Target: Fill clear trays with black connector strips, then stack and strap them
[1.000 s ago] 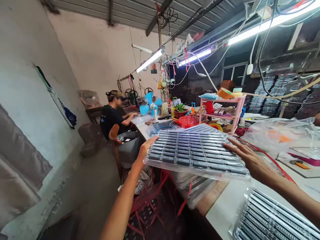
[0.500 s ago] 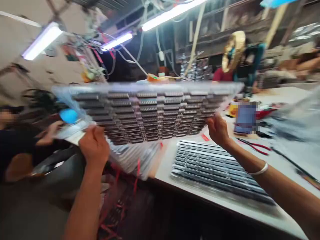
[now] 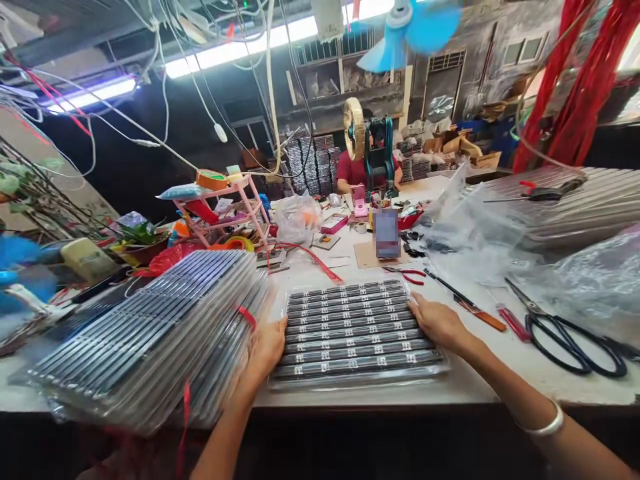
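Note:
A clear plastic tray [image 3: 350, 380] with rows of dark strips and small white pieces lies flat at the table's front edge. On its left edge is my left hand [image 3: 269, 347], closed on the rim with its fingers partly hidden. My right hand [image 3: 440, 323] grips the opposite edge, thumb uppermost. Left of the tray stands a leaning stack of similar trays [image 3: 145, 320], filled with shiny dark rods, close beside my left hand. Red ribbon [image 3: 187, 417] hangs from the stack.
Red-handled pliers [image 3: 407, 273], a red-handled tool [image 3: 514, 323] and large scissors [image 3: 565, 337] lie to the right, near clear plastic sheeting [image 3: 490, 227]. A pink rack [image 3: 227, 213] stands at back left. Another person [image 3: 345, 172] sits behind a machine [image 3: 379, 147].
Both hands have come down from holding a tray tilted in the air to gripping a tray on the table. The view has swung right, and the stack shows fully.

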`<action>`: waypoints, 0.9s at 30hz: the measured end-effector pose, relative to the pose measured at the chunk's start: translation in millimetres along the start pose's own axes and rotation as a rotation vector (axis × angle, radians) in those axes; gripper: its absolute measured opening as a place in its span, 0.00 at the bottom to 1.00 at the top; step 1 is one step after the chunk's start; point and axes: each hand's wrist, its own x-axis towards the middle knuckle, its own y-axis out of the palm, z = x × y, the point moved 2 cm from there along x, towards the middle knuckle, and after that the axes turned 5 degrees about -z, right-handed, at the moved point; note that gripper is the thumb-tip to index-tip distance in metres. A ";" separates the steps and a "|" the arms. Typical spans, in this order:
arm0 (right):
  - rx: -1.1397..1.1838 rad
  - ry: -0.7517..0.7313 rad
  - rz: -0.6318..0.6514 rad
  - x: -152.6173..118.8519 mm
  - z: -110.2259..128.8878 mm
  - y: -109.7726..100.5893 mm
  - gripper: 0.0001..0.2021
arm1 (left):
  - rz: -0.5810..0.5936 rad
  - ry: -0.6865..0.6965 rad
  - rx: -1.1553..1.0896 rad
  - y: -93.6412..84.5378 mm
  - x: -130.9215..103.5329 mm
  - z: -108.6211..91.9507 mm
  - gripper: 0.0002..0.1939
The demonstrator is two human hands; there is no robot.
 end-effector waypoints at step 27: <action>0.090 0.126 0.023 -52.8 -12.7 10.4 0.33 | 0.266 -0.518 -1.138 11.5 -20.6 36.7 0.37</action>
